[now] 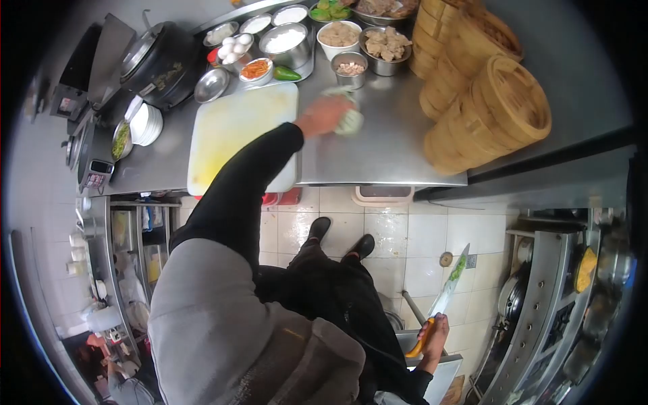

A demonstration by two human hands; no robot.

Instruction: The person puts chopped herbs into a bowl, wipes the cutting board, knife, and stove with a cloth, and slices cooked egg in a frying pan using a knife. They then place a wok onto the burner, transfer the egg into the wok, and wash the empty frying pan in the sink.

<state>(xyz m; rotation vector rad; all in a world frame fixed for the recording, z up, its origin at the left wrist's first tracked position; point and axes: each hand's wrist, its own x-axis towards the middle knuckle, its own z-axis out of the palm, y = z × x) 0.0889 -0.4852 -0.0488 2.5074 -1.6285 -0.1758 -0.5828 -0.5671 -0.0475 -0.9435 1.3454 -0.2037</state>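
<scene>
My left hand reaches across the steel counter and presses on a crumpled pale green cloth; motion blurs both. The cloth lies just right of the white cutting board, which has yellowish stains. Down at my right side, away from the counter, my right hand is closed round the yellow handle of a long kitchen knife. The blade points up and outward over the floor, with green bits stuck to it.
Bamboo steamers are stacked on the counter's right. Along its back stand a bowl of eggs, a small bowl of diced meat and a green pepper. A black cooker is at left. Another person appears lower left.
</scene>
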